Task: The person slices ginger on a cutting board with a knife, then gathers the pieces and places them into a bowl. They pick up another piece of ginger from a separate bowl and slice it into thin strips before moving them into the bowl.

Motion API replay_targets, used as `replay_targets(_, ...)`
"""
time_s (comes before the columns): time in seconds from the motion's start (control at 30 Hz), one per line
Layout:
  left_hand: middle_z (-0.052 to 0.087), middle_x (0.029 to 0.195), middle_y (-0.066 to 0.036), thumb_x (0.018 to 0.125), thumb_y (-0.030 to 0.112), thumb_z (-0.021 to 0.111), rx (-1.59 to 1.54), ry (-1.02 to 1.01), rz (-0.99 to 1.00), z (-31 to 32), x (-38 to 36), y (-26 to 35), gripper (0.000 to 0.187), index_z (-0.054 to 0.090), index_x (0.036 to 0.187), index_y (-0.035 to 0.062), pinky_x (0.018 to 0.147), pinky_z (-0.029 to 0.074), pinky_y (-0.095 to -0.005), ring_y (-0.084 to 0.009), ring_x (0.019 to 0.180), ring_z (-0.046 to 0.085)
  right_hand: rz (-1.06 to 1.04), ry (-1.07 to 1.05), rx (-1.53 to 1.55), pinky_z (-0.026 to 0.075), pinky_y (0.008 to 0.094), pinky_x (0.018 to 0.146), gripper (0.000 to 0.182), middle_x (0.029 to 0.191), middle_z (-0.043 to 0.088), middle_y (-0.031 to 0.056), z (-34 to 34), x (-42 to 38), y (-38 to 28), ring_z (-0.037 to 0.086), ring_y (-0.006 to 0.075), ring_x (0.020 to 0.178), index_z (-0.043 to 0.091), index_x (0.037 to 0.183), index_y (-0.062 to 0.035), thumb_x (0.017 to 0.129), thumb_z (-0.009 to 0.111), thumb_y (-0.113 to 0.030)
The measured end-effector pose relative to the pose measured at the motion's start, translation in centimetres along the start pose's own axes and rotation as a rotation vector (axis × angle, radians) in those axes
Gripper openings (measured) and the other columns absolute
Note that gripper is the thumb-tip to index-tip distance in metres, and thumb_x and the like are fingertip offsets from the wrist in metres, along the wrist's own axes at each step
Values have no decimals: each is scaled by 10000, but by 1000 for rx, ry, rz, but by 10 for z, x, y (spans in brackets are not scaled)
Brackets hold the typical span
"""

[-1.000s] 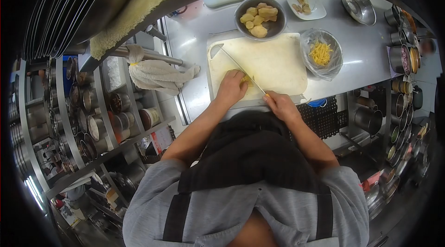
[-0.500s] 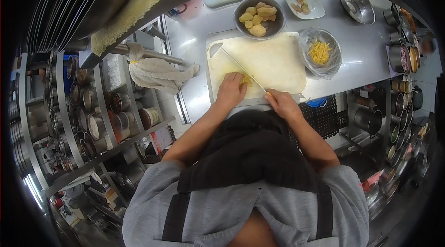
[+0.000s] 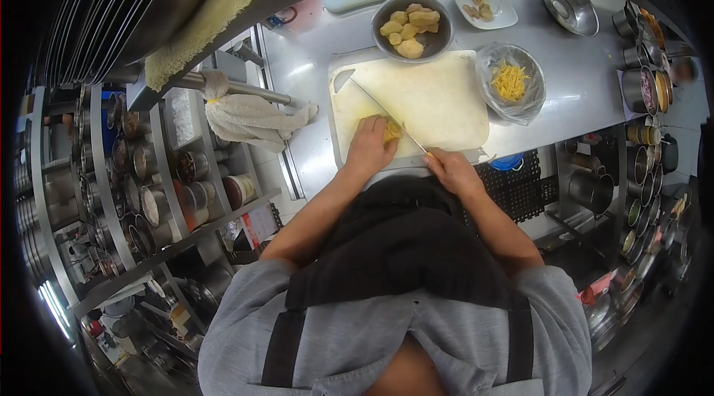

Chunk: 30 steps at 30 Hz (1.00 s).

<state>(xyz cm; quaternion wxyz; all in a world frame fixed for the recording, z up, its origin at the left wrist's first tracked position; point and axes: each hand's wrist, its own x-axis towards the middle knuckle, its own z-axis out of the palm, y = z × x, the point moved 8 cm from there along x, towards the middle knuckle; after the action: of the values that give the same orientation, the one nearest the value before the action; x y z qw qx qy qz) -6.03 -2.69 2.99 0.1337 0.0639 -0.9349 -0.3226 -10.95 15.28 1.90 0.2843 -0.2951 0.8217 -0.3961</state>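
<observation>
My right hand (image 3: 452,171) is closed round the handle of a long kitchen knife (image 3: 379,107), its blade slanting to the upper left across a cream cutting board (image 3: 439,91). Against the left side of the blade lie cut yellow root slices (image 3: 391,130), possibly ginger. My left hand (image 3: 372,145) presses down on them with curled fingers, which partly hide them. Above the board stands a metal bowl (image 3: 377,33) of peeled yellow root pieces (image 3: 409,48). To the right, a plastic-lined bowl (image 3: 532,108) contains thin yellow strips (image 3: 509,81).
A white square plate (image 3: 506,18) with a few root pieces and a metal colander (image 3: 569,5) stand at the back of the steel counter. A cloth (image 3: 253,121) hangs from a bar at left. Shelves with pots (image 3: 149,203) flank the counter, and a shelf edge crosses overhead.
The knife blade has shifted slightly left and down over the yellow root slices, with my right hand a little lower. My left hand stays on the slices. The camera view has shifted slightly.
</observation>
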Motion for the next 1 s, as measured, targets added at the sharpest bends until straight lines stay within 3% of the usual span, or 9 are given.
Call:
replay_targets(0.43,588,1066,-214,784,74,704,23,32,-18,4,0,-10,342,589,1092,-19,899,488,-454,-397,1009,554,7,-36,-26,482,512,762,286,894,664,258,6,1,2,625,459,874,652,1088,-49,981,577,-303)
replay_targets(0.7,649,867,-150,814,30,660,-28,80,39,1,4,-10,94,637,904,12,777,493,-458,-366,863,595,35,-36,-15,484,512,772,298,899,666,254,3,1,-1,626,458,882,653,1089,-41,979,579,-308)
replay_targets(1.0,624,876,-152,802,11,638,-10,61,66,3,5,-9,69,613,866,17,775,495,-443,-354,870,573,16,-59,-24,481,519,772,298,888,662,260,-1,-2,-10,626,458,873,650,1081,-36,983,573,-306)
